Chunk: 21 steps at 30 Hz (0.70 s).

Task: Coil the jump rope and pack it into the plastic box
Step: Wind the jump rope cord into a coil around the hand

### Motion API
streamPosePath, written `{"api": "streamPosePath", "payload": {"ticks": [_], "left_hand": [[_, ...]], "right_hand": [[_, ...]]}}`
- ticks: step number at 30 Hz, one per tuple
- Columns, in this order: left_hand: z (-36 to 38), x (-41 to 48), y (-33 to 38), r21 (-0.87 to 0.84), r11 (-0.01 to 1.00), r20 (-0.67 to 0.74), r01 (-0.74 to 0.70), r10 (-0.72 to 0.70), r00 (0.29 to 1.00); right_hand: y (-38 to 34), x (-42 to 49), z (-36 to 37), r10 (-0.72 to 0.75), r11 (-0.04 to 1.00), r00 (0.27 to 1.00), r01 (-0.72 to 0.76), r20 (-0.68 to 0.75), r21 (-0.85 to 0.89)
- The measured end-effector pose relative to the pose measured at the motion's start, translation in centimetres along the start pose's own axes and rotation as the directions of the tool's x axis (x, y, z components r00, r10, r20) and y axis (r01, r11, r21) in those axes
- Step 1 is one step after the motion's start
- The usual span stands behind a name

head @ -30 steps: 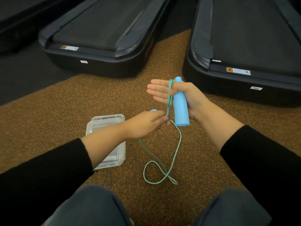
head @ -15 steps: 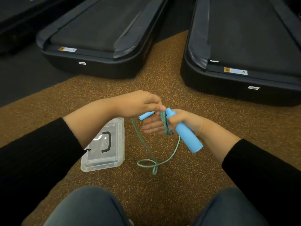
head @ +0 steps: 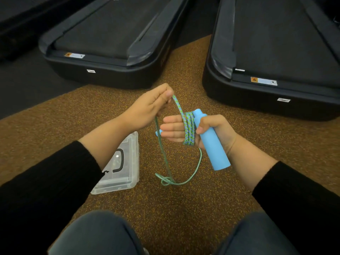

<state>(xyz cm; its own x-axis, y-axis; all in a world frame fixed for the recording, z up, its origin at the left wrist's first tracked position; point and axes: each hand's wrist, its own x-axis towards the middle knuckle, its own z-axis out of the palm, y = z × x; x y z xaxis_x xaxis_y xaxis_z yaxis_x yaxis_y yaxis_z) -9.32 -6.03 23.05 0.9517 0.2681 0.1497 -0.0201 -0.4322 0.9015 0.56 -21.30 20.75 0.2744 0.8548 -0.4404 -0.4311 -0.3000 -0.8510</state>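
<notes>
My right hand (head: 211,130) grips a blue jump rope handle (head: 213,146) under the thumb, fingers stretched out to the left. Several turns of green-and-blue rope (head: 188,128) are wound around those fingers. My left hand (head: 149,107) pinches the rope above and to the left of the coil, holding a strand taut. The loose rest of the rope (head: 171,181) hangs to the floor in a tangled loop. A bit of the second blue handle (head: 158,133) peeks out behind my right fingers. The clear plastic box (head: 121,170) lies closed on the floor at the left.
I sit on brown speckled carpet (head: 184,208), knees (head: 95,234) at the bottom. Two black treadmill decks stand ahead, one on the left (head: 110,52) and one on the right (head: 276,61). Dark flooring lies at far left.
My left hand has lifted up and to the right, pulling a strand over my right fingers. The coil on the right hand has grown, and less rope lies on the floor.
</notes>
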Motion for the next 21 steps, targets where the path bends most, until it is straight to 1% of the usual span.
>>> {"api": "streamPosePath", "payload": {"ticks": [1,2,3,5,6,8,9,10,11,12,13,16,18,21], "left_hand": [[-0.1,0.0,0.2,-0.008,1.000,-0.009,-0.006,0.006,1.000],[-0.1,0.1,0.3,-0.008,1.000,-0.006,-0.008,0.008,1.000],[-0.1,0.2,0.3,-0.004,1.000,0.002,0.002,-0.002,1.000],[0.3,0.4,0.0,0.019,0.999,0.019,0.050,-0.050,0.999],[0.5,0.4,-0.3,0.001,0.997,0.026,0.073,-0.073,0.997],[1.0,0.2,-0.4,-0.107,0.982,0.080,0.155,-0.147,0.986],[1.4,-0.1,-0.5,-0.127,0.974,0.112,0.188,-0.174,0.978],[1.9,-0.4,-0.7,-0.106,0.968,0.129,0.227,-0.213,0.968],[2.6,-0.7,-0.6,-0.062,0.964,0.116,0.260,-0.252,0.961],[3.3,-1.1,-0.9,0.006,0.971,0.091,0.239,-0.239,0.967],[3.9,-1.5,-1.1,0.046,0.973,0.087,0.226,-0.229,0.970],[4.9,-2.1,-0.9,0.135,0.962,0.132,0.238,-0.256,0.958],[5.2,-2.4,-0.6,0.260,0.946,0.224,0.196,-0.256,0.940],[4.8,-2.9,0.3,0.398,0.912,0.362,0.097,-0.253,0.897]], "right_hand": [[-0.1,0.2,-0.1,-0.025,0.999,1.000,0.025,0.019,0.038],[0.0,0.2,-0.4,-0.040,0.992,0.996,0.030,0.084,0.121],[0.3,0.7,-0.7,-0.042,0.986,0.992,0.022,0.118,0.163],[0.4,0.4,-0.8,-0.070,0.984,0.990,0.048,0.125,0.173],[0.2,0.2,-0.6,-0.095,0.973,0.982,0.056,0.166,0.225],[-0.2,-0.2,0.1,-0.187,0.910,0.944,0.063,0.271,0.410],[-0.7,-0.5,0.7,-0.233,0.884,0.924,0.071,0.304,0.462],[-1.0,-0.4,0.9,-0.276,0.863,0.906,0.086,0.322,0.499],[-1.5,-0.4,1.2,-0.314,0.846,0.884,0.095,0.346,0.524],[-1.8,-0.2,1.3,-0.338,0.836,0.868,0.099,0.365,0.540],[-2.1,0.1,1.4,-0.343,0.832,0.870,0.106,0.355,0.544],[-2.5,1.2,1.3,-0.334,0.862,0.889,0.154,0.313,0.483],[-2.6,2.1,0.9,-0.317,0.879,0.902,0.164,0.293,0.447],[-2.7,2.7,0.3,-0.280,0.914,0.923,0.172,0.264,0.366]]}}
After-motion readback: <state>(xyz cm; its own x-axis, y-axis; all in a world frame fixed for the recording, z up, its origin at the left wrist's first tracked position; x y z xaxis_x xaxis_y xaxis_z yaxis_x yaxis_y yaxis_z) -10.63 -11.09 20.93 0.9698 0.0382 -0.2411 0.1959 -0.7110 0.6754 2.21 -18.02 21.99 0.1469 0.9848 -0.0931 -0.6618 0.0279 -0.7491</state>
